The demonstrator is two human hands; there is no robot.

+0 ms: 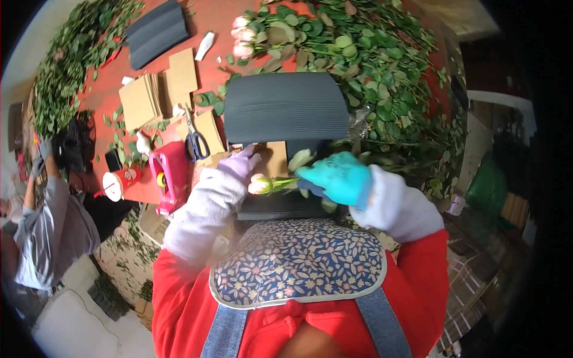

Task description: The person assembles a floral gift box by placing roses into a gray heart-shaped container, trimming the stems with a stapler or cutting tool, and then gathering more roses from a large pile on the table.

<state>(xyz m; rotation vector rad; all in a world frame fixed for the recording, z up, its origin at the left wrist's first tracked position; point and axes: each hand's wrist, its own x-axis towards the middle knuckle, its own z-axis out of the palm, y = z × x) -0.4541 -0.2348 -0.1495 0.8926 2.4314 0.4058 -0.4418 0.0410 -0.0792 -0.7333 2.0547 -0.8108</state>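
1. Rose held just above the near counter edge, in front of the apron – pale bud to the left, green stem running right.
2. Left hand in a lilac glove is curled next to the bud; right hand in a teal glove is clenched on the stem.
3. Probably light and fragile: petals bruise, stem bends. Best gripped mid-stem.
4. Nearby: dark paper stack, scissors, pink tape dispenser, cardboard squares – the rose pile crowds the right.

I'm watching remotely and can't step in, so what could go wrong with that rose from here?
The left hand is at the pale rose bloom while the right hand grips its stem; a firm pull could bruise petals or snap the stem. The scissors lie close to the left forearm and might get knocked. Loose leaves litter the red table and could slide off.
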